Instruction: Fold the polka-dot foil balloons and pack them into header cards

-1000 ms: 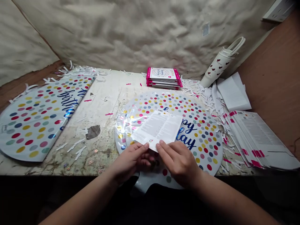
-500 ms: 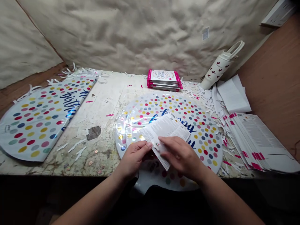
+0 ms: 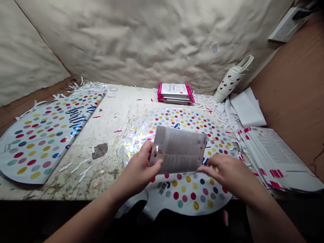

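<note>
A printed card packet (image 3: 179, 148), grey-white with small text, is held tilted above the flat foil balloons. My left hand (image 3: 146, 163) grips its left edge, thumb in front and fingers behind. At its lower right corner my right hand (image 3: 222, 172) is closed in a pinch on the packet's edge. Beneath lie round white foil balloons (image 3: 187, 192) with coloured dots and blue lettering, overlapping, their tails at the table's front edge. The packet hides part of the lettering. A small pink and white scrap (image 3: 225, 217) shows below the table edge, under my right wrist.
At left lies a folded dotted balloon (image 3: 35, 145). A stack of pink-edged packets (image 3: 175, 92) sits at the back. On the right are a fanned pile of printed packets (image 3: 275, 152), white paper (image 3: 248, 106), a tumbler with hearts (image 3: 229, 82) and paper shreds (image 3: 207, 104).
The packet has been turned so its long side runs nearly level and raised more upright. My right hand has moved from the packet's near end to its lower right corner.
</note>
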`<move>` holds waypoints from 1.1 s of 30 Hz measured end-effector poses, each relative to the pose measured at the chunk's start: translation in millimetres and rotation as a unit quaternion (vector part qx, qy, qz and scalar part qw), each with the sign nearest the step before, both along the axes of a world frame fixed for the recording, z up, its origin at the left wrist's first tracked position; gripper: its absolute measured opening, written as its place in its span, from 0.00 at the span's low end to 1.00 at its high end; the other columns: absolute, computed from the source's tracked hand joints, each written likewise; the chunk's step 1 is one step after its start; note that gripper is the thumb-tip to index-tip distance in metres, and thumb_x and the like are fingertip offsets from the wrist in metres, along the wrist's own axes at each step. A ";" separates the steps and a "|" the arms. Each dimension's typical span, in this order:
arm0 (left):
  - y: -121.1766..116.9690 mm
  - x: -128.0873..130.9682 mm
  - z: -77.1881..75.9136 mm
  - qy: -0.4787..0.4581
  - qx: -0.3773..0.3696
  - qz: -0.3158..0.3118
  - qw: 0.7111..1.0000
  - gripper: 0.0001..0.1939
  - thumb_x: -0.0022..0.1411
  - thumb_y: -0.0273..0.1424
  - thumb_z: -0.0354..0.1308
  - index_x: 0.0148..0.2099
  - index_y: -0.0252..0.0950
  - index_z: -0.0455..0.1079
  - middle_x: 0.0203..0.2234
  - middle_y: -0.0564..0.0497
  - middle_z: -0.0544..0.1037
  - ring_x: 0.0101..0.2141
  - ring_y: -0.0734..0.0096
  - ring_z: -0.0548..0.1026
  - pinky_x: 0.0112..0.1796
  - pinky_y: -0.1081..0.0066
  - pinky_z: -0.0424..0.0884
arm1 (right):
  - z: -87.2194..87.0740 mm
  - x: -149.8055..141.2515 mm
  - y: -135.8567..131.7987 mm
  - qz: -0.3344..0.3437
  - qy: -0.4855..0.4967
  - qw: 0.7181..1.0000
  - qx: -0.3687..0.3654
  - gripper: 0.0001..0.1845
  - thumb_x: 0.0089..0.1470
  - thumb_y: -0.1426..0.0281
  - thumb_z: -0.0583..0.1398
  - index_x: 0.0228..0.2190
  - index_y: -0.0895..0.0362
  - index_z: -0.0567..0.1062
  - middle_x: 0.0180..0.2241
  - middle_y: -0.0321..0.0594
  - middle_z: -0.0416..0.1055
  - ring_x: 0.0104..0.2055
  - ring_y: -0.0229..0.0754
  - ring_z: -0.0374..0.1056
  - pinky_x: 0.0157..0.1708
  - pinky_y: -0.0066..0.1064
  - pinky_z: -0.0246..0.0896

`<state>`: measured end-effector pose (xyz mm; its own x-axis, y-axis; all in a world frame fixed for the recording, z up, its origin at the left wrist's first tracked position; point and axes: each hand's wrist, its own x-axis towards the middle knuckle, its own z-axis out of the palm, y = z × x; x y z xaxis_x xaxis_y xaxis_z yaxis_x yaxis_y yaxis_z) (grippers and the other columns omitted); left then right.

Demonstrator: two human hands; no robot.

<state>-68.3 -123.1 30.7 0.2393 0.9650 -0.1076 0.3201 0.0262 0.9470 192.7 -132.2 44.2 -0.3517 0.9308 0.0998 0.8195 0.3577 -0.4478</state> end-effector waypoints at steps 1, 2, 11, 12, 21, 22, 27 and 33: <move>1.9 1.7 11.4 0.045 0.039 -0.031 0.998 0.15 0.54 0.30 0.56 0.46 0.40 0.64 0.26 0.54 0.73 0.26 0.70 0.71 0.28 0.73 0.65 | 4.4 5.4 0.2 -0.064 0.023 0.994 0.088 0.14 0.47 0.57 0.62 0.32 0.54 0.76 0.32 0.42 0.74 0.34 0.48 0.70 0.34 0.38 0.66; 4.1 4.8 23.4 0.076 0.074 -0.066 0.992 0.15 0.54 0.28 0.56 0.45 0.41 0.65 0.25 0.55 0.74 0.26 0.70 0.71 0.28 0.73 0.65 | 7.7 8.0 1.1 -0.086 0.066 0.983 0.147 0.19 0.45 0.58 0.64 0.39 0.54 0.74 0.40 0.45 0.73 0.42 0.52 0.68 0.40 0.42 0.64; 34.3 36.4 38.6 -0.066 0.164 -0.104 0.979 0.18 0.53 0.26 0.60 0.48 0.40 0.70 0.38 0.49 0.77 0.37 0.63 0.75 0.40 0.68 0.70 | -12.2 -3.1 33.7 -0.145 0.580 0.796 0.092 0.15 0.52 0.59 0.59 0.41 0.50 0.69 0.40 0.42 0.73 0.44 0.49 0.70 0.45 0.47 0.65; 43.0 36.7 34.7 -0.009 0.196 -0.130 0.972 0.14 0.56 0.26 0.56 0.46 0.39 0.72 0.37 0.48 0.78 0.37 0.63 0.75 0.41 0.68 0.69 | -17.2 4.6 36.6 -0.159 0.582 0.793 0.084 0.17 0.52 0.58 0.59 0.42 0.52 0.69 0.41 0.44 0.72 0.45 0.49 0.69 0.45 0.47 0.64; 261.3 63.3 20.3 0.422 0.383 -0.066 0.819 0.22 0.61 0.19 0.44 0.55 0.34 0.64 0.52 0.40 0.69 0.51 0.55 0.67 0.47 0.60 0.62 | -75.5 68.5 -2.2 -0.271 0.349 0.897 0.027 0.10 0.50 0.66 0.61 0.37 0.53 0.73 0.34 0.42 0.75 0.37 0.46 0.73 0.35 0.34 0.72; 282.0 69.3 14.0 0.432 0.372 -0.074 0.818 0.21 0.59 0.19 0.45 0.53 0.33 0.66 0.49 0.39 0.71 0.48 0.55 0.69 0.46 0.61 0.63 | -78.8 67.4 -10.5 -0.251 0.303 0.919 0.030 0.08 0.51 0.67 0.61 0.36 0.52 0.74 0.35 0.41 0.75 0.37 0.45 0.73 0.34 0.32 0.72; 325.0 93.4 0.6 0.429 0.343 -0.074 0.832 0.18 0.55 0.17 0.49 0.47 0.28 0.69 0.44 0.35 0.73 0.46 0.53 0.69 0.46 0.59 0.60 | -78.8 53.9 -44.9 -0.046 0.100 0.990 0.089 0.09 0.53 0.70 0.58 0.38 0.51 0.74 0.35 0.39 0.76 0.38 0.43 0.73 0.38 0.31 0.71; 219.1 100.9 23.9 0.313 0.264 -0.225 0.884 0.15 0.61 0.25 0.45 0.41 0.33 0.73 0.37 0.42 0.76 0.38 0.61 0.72 0.40 0.64 0.64 | -76.2 32.1 -61.4 0.139 -0.048 0.978 0.149 0.21 0.55 0.66 0.56 0.50 0.56 0.68 0.49 0.47 0.70 0.52 0.50 0.65 0.48 0.42 0.65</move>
